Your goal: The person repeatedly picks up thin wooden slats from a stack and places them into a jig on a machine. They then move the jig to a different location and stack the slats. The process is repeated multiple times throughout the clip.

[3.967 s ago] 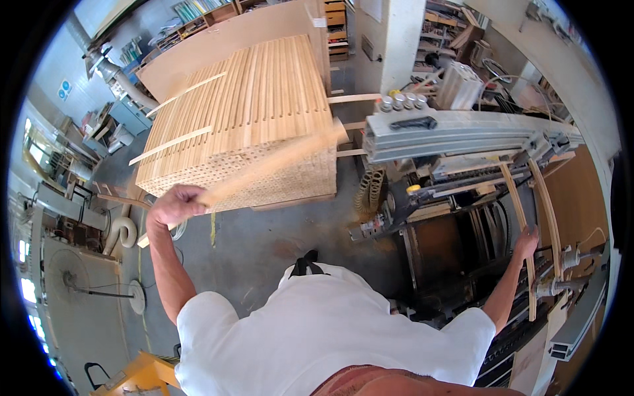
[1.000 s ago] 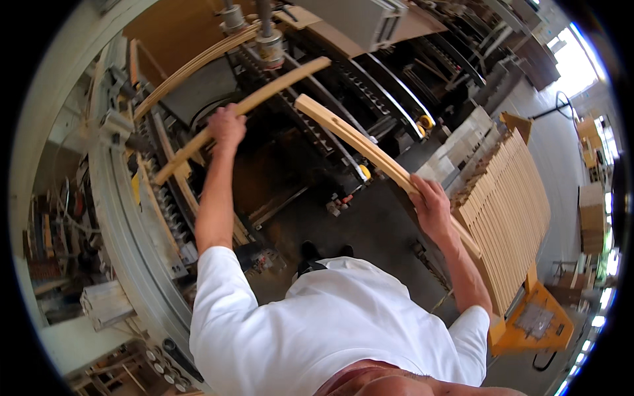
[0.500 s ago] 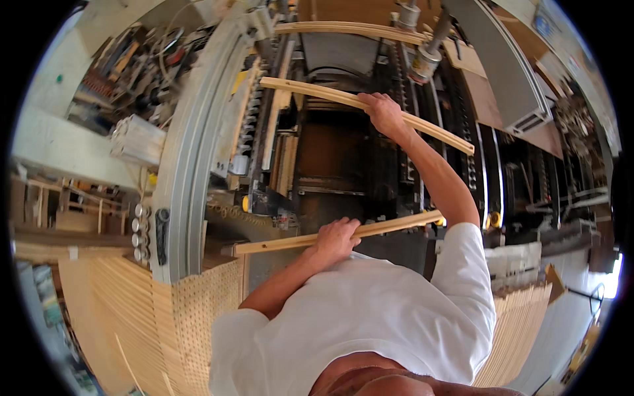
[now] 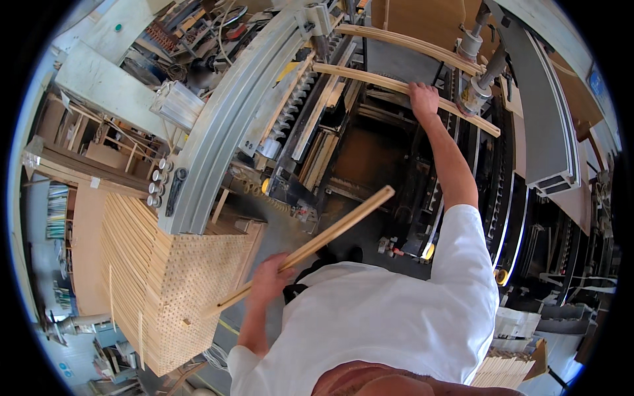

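My left hand (image 4: 267, 277) is closed around a long, pale wooden strip (image 4: 337, 230) near its lower end. That strip slants up to the right in front of my body, with a dark hole near the lower end. Farther away, my right hand (image 4: 424, 100), arm stretched out, has its fingers wrapped over a second wooden strip (image 4: 370, 78), which lies across the rails of a machine. Beyond it a third wooden strip (image 4: 409, 44) lies crosswise, close to the upright metal cylinders (image 4: 474, 96).
A tall stack of wooden strips (image 4: 198, 284), ends toward me, stands at the left. A grey metal beam (image 4: 228, 125) with round knobs (image 4: 157, 177) borders the machine. Dark toothed rails (image 4: 498, 191) run along the right. A grey metal housing (image 4: 538, 105) hangs at the far right.
My left hand has moved left and down toward the stack, tilting its strip steeply. The strip under my right hand now lies farther back, nearer the third strip. The view has turned left.
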### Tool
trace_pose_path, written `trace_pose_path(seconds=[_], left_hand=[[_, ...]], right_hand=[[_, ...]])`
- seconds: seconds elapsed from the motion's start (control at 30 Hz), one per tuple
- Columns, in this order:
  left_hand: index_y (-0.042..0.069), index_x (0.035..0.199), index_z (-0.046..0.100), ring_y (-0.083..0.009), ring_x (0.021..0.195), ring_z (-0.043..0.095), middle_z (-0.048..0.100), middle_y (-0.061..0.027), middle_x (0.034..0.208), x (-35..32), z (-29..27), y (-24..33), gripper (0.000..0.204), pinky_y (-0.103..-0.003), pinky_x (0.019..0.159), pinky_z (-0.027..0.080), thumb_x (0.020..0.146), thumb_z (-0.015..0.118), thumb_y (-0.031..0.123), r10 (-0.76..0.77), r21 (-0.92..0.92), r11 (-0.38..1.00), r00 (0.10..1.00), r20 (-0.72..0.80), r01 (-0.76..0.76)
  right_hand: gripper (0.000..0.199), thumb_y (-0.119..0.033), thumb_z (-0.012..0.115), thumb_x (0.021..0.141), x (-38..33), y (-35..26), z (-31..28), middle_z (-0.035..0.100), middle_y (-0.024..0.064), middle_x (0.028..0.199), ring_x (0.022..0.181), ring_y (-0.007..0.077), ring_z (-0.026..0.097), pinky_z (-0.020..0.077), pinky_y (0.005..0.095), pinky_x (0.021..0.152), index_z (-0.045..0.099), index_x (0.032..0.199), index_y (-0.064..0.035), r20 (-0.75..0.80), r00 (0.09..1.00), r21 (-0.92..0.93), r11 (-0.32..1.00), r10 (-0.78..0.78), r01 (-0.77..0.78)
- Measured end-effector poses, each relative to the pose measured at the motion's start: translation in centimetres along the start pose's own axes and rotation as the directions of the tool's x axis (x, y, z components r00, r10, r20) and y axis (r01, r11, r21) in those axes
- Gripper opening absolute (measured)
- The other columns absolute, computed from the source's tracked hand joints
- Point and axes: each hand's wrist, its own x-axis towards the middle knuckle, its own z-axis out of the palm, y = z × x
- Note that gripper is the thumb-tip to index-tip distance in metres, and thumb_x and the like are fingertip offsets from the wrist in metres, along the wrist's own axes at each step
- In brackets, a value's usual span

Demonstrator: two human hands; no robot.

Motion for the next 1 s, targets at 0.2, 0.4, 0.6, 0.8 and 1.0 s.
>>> trace_pose_path(seconds=[0.2, 0.4, 0.6, 0.8, 1.0], left_hand=[[0.005, 0.114, 0.065, -0.0409, 0.096, 0.063, 0.066, -0.0212, 0.103, -1.1, 0.3, -2.1, 0.039, -0.046, 0.081, 0.05, 0.08, 0.076, 0.019, -0.064, 0.069, 0.995, 0.994, -0.091, 0.07], [0.004, 0.108, 0.066, -0.0414, 0.092, 0.063, 0.066, -0.0216, 0.099, -2.1, -0.2, -2.2, 0.035, -0.047, 0.078, 0.05, 0.079, 0.077, 0.021, -0.08, 0.085, 0.992, 0.993, -0.089, 0.088], [0.003, 0.113, 0.066, -0.0363, 0.088, 0.066, 0.068, -0.0209, 0.098, -5.8, -3.3, -1.9, 0.04, -0.04, 0.078, 0.052, 0.079, 0.077, 0.018, -0.088, 0.015, 0.996, 0.989, -0.122, 0.09], [-0.004, 0.116, 0.065, -0.0115, 0.085, 0.063, 0.07, -0.0048, 0.096, -12.6, -9.3, -2.5, 0.043, -0.028, 0.075, 0.052, 0.076, 0.078, -0.001, -0.372, -0.385, 0.868, 0.924, -0.087, 0.314], [-0.003, 0.116, 0.066, -0.0076, 0.084, 0.057, 0.065, 0.0011, 0.092, -24.3, -15.3, -10.2, 0.046, -0.025, 0.076, 0.05, 0.074, 0.082, 0.0, -0.49, -0.505, 0.81, 0.817, -0.304, 0.298]], right_hand=[[0.011, -0.021, 0.063, 0.085, 0.6, -0.6, 0.8, 0.068, 0.0084, 0.088, 0.09, 0.0299, 0.066, 0.0474, 0.044, 0.083, 0.065, 0.094, -0.0147, -0.009, 1.0, 0.025, 1.0, -0.014, 0.014], [0.013, -0.021, 0.062, 0.085, 0.5, -0.9, 0.8, 0.068, 0.0086, 0.091, 0.092, 0.03, 0.066, 0.0462, 0.0449, 0.084, 0.067, 0.095, -0.0147, -0.016, 1.0, 0.037, 0.999, 0.002, -0.002], [0.015, -0.021, 0.061, 0.085, 0.8, -0.9, 0.8, 0.069, 0.0091, 0.096, 0.095, 0.0318, 0.065, 0.0457, 0.0464, 0.086, 0.068, 0.097, -0.0149, 0.031, 0.998, 0.011, 0.999, 0.051, -0.051], [0.018, -0.022, 0.059, 0.087, 1.1, -1.3, 0.3, 0.069, 0.0115, 0.102, 0.098, 0.0321, 0.065, 0.0454, 0.047, 0.09, 0.068, 0.099, -0.0127, 0.1, 0.987, -0.083, 0.989, 0.129, -0.121], [0.03, -0.03, 0.065, 0.085, 0.8, -5.2, -3.2, 0.068, 0.0151, 0.109, 0.101, 0.0342, 0.065, 0.0511, 0.0464, 0.087, 0.068, 0.106, -0.0088, -0.034, 0.989, 0.163, 0.977, 0.142, -0.135]])
